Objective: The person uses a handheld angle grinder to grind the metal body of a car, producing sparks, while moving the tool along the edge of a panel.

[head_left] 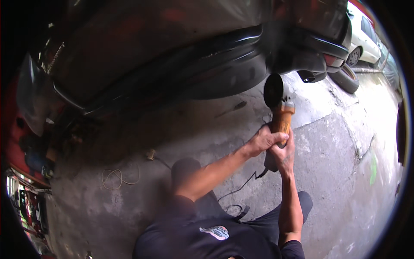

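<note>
Both my hands grip an orange angle grinder (283, 118) in front of me, with its dark round disc (274, 90) at the far end. My left hand (262, 140) wraps round the body from the left side. Behind it my right hand (283, 155) closes round the rear of the tool, and most of its fingers are hidden. A black cord (243, 186) runs from the handle down to the floor. The disc sits close to the dark lower bodywork (228, 80) of a car; I cannot tell whether it touches.
A loose tyre (345, 80) lies on the concrete floor (319, 172) at the far right, near a white car (364, 36). A thin pale cord (113, 179) is looped on the floor to the left. Red items (19, 129) stand along the left edge.
</note>
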A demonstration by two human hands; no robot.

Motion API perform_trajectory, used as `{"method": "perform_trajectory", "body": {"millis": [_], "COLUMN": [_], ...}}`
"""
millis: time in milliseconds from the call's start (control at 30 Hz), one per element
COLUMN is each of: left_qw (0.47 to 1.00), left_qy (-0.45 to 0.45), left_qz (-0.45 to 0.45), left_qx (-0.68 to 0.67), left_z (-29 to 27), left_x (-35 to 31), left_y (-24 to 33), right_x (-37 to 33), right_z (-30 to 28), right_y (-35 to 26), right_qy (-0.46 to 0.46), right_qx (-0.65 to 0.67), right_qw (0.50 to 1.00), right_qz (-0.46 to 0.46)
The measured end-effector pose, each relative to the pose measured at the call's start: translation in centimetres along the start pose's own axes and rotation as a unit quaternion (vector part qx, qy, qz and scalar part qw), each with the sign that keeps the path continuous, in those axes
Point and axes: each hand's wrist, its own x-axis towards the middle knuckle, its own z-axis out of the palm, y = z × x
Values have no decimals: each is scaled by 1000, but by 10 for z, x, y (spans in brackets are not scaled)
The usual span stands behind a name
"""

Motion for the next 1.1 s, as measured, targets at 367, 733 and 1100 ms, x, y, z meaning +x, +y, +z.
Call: {"method": "perform_trajectory", "body": {"millis": [367,733,1100], "left_qw": [973,939,945], "left_qy": [143,232,220], "left_qz": [158,237,224], "left_qx": [91,91,91], "left_z": [-49,-88,-91], "left_x": [-11,-9,-8], "left_y": [135,154,151], "right_x": [63,85,91], "right_z": [78,118,121], "right_y": [-90,-117,-113], "right_qy": [-107,-141,-163], "right_qx": [80,4,7], "right_qw": [984,975,975], "right_qz": [-120,-170,-152]}}
